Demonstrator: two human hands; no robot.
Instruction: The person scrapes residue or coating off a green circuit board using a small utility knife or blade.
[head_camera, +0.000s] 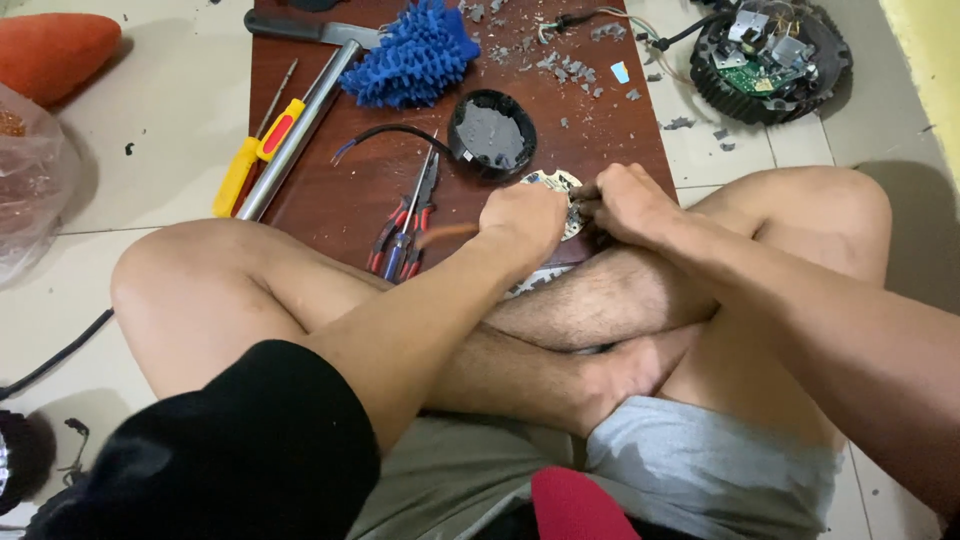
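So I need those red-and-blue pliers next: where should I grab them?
Take the pliers by the red-and-blue handles, the end nearest the knees, coming from the left hand side. The thin jaws point away toward the black round cap.

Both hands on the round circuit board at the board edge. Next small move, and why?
Probably keep the left hand pinning the round circuit board while the right hand works its edge. Both hands cover most of it, so the exact grip is hidden. Grey debris litters the wooden board; pliers lie beside the left hand.
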